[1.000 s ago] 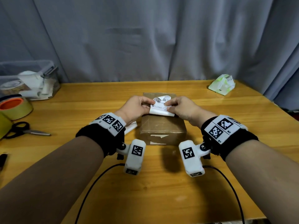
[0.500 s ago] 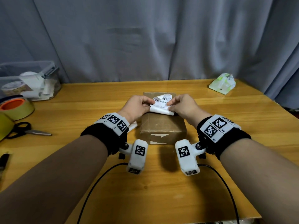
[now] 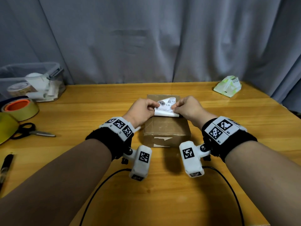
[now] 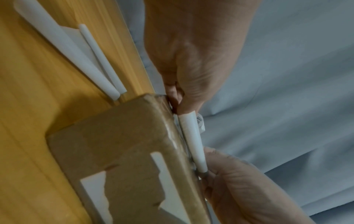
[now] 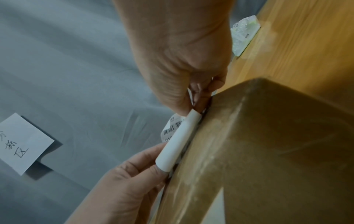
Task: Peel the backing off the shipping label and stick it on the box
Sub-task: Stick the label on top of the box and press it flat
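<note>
A brown cardboard box (image 3: 166,128) sits mid-table. Over the far part of its top both hands hold a white shipping label (image 3: 165,106) printed with a barcode. My left hand (image 3: 152,106) pinches its left end and my right hand (image 3: 176,108) pinches its right end. The label's near edge is curled into a roll (image 4: 192,141) that lies close along the box top (image 4: 124,144). The right wrist view shows the same roll (image 5: 178,144) against the box (image 5: 268,151), with the barcode part standing up behind it. Whether the label touches the box is hidden.
White paper strips (image 4: 76,50) lie on the table left of the box. At the left stand a clear plastic bin (image 3: 32,80), tape rolls (image 3: 21,108), scissors (image 3: 27,131) and a pen (image 3: 5,163). A tissue pack (image 3: 228,86) lies back right. Cables trail near the front edge.
Both hands keep their pinch on the label over the box. The wrists have drawn a little closer together, and the label has barely shifted.
</note>
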`<state>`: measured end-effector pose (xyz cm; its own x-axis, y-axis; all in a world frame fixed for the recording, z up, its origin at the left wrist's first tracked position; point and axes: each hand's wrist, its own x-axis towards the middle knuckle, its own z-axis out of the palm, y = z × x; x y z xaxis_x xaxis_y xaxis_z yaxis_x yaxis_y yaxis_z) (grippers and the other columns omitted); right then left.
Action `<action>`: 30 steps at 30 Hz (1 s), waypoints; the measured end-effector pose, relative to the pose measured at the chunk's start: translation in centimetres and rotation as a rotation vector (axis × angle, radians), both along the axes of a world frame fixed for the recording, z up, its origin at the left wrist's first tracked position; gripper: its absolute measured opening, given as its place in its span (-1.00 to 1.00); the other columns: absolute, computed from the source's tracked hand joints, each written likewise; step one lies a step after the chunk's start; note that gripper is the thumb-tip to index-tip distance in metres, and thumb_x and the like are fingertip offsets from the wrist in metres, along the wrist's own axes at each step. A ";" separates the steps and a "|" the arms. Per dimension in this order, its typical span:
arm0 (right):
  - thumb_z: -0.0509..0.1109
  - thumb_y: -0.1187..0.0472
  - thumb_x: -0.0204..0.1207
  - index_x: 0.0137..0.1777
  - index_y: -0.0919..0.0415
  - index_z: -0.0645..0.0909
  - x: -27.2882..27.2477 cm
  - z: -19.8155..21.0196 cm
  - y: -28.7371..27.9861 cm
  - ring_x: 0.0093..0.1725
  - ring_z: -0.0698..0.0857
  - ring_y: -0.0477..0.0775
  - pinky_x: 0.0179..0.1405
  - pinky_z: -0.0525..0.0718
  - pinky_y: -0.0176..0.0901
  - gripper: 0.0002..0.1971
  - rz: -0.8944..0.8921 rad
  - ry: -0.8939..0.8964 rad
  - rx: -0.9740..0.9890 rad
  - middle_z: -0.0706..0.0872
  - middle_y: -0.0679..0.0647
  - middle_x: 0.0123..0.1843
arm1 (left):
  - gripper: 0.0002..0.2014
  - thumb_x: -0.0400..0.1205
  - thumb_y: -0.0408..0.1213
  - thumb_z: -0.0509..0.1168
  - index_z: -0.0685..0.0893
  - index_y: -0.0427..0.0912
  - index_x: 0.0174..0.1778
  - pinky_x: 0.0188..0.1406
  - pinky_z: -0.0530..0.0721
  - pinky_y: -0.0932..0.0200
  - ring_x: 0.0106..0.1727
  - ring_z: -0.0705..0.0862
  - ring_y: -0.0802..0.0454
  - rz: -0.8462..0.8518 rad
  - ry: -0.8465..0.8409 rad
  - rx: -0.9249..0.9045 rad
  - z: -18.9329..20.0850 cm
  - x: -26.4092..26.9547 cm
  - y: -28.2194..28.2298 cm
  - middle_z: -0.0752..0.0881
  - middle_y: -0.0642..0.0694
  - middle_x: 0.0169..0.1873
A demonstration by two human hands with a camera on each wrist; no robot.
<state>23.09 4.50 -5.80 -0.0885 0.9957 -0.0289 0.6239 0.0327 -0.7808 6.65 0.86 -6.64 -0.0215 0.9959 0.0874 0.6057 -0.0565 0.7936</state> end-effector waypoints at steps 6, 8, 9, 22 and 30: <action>0.37 0.33 0.50 -0.02 0.30 0.77 0.3 -0.3 -0.5 -0.01 0.60 -0.03 0.07 0.57 -0.14 -0.84 0.083 0.014 0.036 0.73 0.06 -0.07 | -0.75 0.51 -0.35 0.42 0.73 0.04 0.05 0.31 0.55 0.30 0.20 0.56 -0.01 -0.057 0.017 0.055 -1.1 -0.8 -0.2 0.66 0.07 -0.01; 0.35 0.25 0.54 0.02 0.28 0.78 0.6 -0.2 -0.7 0.03 0.62 -0.04 0.07 0.56 -0.19 -0.80 0.121 0.011 0.042 0.75 0.06 -0.01 | -0.80 0.52 -0.19 0.42 0.73 0.18 0.01 0.50 0.37 0.00 0.33 0.45 -0.07 -0.024 0.095 0.059 -1.6 -1.2 -0.1 0.57 0.07 0.05; 0.35 0.21 0.55 0.04 0.25 0.78 0.8 -0.2 -0.7 0.05 0.62 -0.03 0.08 0.55 -0.19 -0.79 0.136 0.005 0.032 0.75 0.05 0.01 | -0.81 0.53 -0.11 0.39 0.73 0.20 0.04 0.51 0.30 0.00 0.34 0.40 -0.05 0.001 0.132 0.040 -1.6 -1.3 -0.2 0.50 0.07 0.06; 0.29 -0.11 0.55 -0.61 0.09 0.21 2.2 0.3 -1.2 -0.26 0.35 0.14 -0.08 0.34 -0.22 -0.43 0.263 0.014 0.027 0.34 0.20 -0.35 | -0.74 0.62 0.00 0.23 0.63 0.37 0.21 0.11 0.18 0.17 0.12 0.27 0.10 -0.171 0.484 0.020 0.1 -1.9 -1.1 0.34 0.10 0.01; 0.42 0.00 0.48 -0.15 0.24 0.81 2.6 0.1 -2.1 -0.07 0.56 -0.15 0.06 0.50 -0.32 -0.71 0.317 0.077 -0.007 0.64 0.03 -0.11 | -0.70 0.62 -0.07 0.25 0.58 0.34 0.25 0.22 0.25 0.16 0.08 0.29 0.03 -0.216 0.302 -0.052 -1.0 -1.5 0.7 0.34 0.02 -0.08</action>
<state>25.69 2.36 -5.74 -0.3962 0.9180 -0.0174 0.5229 0.2100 -0.8261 5.16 1.56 -7.60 0.2084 0.9780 0.0064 0.7914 -0.1725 0.5865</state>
